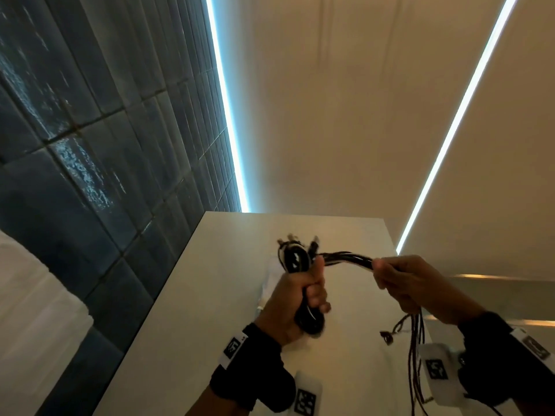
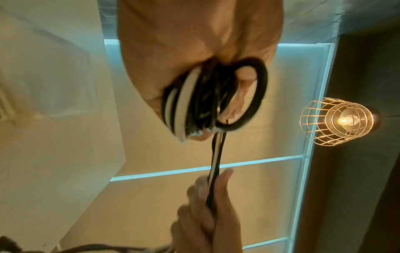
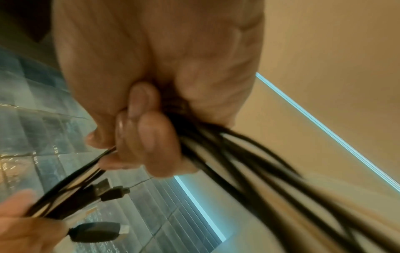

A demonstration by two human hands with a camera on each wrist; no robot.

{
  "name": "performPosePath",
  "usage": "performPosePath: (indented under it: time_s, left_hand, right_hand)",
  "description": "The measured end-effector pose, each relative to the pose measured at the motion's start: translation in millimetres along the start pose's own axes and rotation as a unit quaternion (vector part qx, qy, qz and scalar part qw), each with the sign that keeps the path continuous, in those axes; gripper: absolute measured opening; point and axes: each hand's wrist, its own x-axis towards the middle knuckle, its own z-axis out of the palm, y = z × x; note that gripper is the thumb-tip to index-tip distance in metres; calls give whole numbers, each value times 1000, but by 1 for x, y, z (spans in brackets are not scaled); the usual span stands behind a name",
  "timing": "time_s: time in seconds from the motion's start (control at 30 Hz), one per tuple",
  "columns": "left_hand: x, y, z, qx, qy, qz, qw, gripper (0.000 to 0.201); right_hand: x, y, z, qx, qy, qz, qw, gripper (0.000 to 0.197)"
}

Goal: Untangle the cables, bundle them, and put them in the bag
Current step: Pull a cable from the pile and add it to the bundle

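My left hand [image 1: 300, 292] is raised in the middle of the head view, fist wrapped round a folded bundle of black and white cables [image 1: 295, 259]. The coiled loops [image 2: 199, 101] fill the left wrist view. A taut strand of cables [image 1: 345, 258] runs from the bundle to my right hand [image 1: 402, 280], which grips it. The loose ends [image 1: 416, 349] hang below that hand. Several USB plugs [image 3: 103, 188] stick out near the left hand [image 3: 19, 220] in the right wrist view. No bag shows in any frame.
A white cabinet-like surface [image 1: 210, 295] stands behind the hands. Dark blue tiles [image 1: 90, 145] cover the wall at left. Light strips [image 1: 456, 121] cross the beige ceiling. A caged lamp [image 2: 339, 120] hangs at the right of the left wrist view.
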Motion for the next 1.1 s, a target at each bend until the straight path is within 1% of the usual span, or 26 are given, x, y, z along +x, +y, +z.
performPosePath:
  time_s: [0.07, 0.1, 0.13, 0.2, 0.23, 0.3, 0.33, 0.37, 0.43, 0.5, 0.53, 0.6, 0.67, 0.7, 0.77, 0.8, 0.83, 0.87, 0.93, 1.0, 1.03, 1.07, 1.1]
  left_hand:
    - [4, 9, -9, -24, 21, 35, 999, 27]
    - [5, 12, -12, -26, 23, 40, 999, 26]
    - [6, 12, -14, -20, 25, 42, 999, 27]
    - [8, 9, -14, 3, 45, 53, 998, 29]
    - [8, 6, -12, 19, 61, 62, 996, 30]
    - [9, 1, -6, 61, 81, 80, 992, 39]
    - [11, -2, -3, 80, 82, 84, 990, 47]
    - [12, -4, -1, 93, 78, 84, 989, 56]
    - [14, -6, 1, 108, 68, 76, 989, 73]
    - [16, -7, 0, 111, 51, 64, 990, 76]
    - [16, -7, 0, 114, 41, 56, 991, 73]
    - [18, -7, 1, 118, 27, 25, 992, 62]
    - [19, -7, 4, 103, 28, -11, 994, 44]
    - [21, -7, 5, 92, 41, -16, 995, 36]
    - [27, -6, 5, 63, 79, -9, 995, 28]
    - [30, -6, 4, 49, 93, -1, 994, 28]
    - [33, -5, 3, 38, 108, 7, 993, 28]
    - [36, -3, 2, 24, 123, 16, 992, 28]
    - [40, 4, 0, -6, 147, 37, 988, 30]
    - [40, 18, 1, -33, 157, 56, 986, 32]
    - [41, 26, 0, -45, 164, 69, 983, 35]
    - [40, 36, 0, -52, 170, 84, 981, 38]
    - [39, 47, -1, -50, 171, 99, 979, 41]
  right_hand:
    - [-9, 10, 4, 54, -10, -5, 999, 63]
    - [-11, 14, 7, 80, -1, -13, 997, 67]
    - [-13, 16, 12, 104, 21, -22, 994, 71]
    - [-14, 17, 22, 131, 103, -45, 985, 72]
    - [-14, 16, 29, 121, 156, -61, 978, 63]
    - [-14, 8, 45, 45, 259, -106, 959, 31]
    - [-13, 2, 54, -10, 288, -126, 949, 25]
    - [-14, -3, 62, -54, 297, -146, 942, 26]
    - [-13, -9, 74, -108, 289, -193, 931, 29]
    - [-11, -12, 84, -164, 272, -235, 918, 30]
    - [-10, -12, 89, -195, 253, -253, 913, 30]
    - [-6, -8, 98, -250, 207, -267, 907, 20]
    - [-2, 2, 103, -313, 170, -259, 898, 24]
    - [0, 7, 104, -348, 155, -254, 889, 22]
    - [1, 11, 108, -421, 135, -248, 862, 10]
    - [0, 12, 110, -437, 132, -242, 856, 12]
    - [-1, 13, 111, -429, 135, -235, 862, 17]
    - [-3, 12, 112, -402, 140, -221, 877, 20]
    - [-9, 9, 112, -299, 151, -193, 922, 20]
    - [-16, 13, 113, -208, 135, -154, 956, 20]
    - [-22, 18, 113, -168, 124, -133, 969, 28]
    - [-28, 27, 112, -111, 109, -109, 982, 41]
    - [-35, 39, 112, -32, 94, -73, 992, 50]
